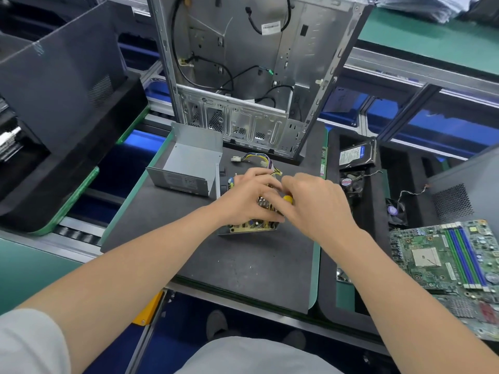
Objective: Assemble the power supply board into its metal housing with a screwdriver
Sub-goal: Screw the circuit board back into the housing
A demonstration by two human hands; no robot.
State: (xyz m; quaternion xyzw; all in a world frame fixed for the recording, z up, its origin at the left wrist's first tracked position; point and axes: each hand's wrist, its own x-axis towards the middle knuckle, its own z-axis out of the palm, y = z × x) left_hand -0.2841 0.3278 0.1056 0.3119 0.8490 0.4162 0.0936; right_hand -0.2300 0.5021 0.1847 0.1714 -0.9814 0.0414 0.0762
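Note:
The power supply board [252,226] lies in a low metal tray on the dark mat [243,265], mostly hidden under both hands. Its yellow and purple cable bundle [259,159] trails toward the back. My left hand [247,197] rests on top of the board, fingers curled over its parts. My right hand [316,203] grips a screwdriver with a yellow handle [287,198], of which only a small part shows; its tip is hidden. The grey metal housing cover [189,163] stands open-sided to the left of the board, apart from both hands.
An open computer case [243,63] stands behind the mat. A black tray on the right holds a hard drive [355,155] and fans [351,182]. A green motherboard [448,263] lies at the right edge. A dark case panel [62,85] leans at left.

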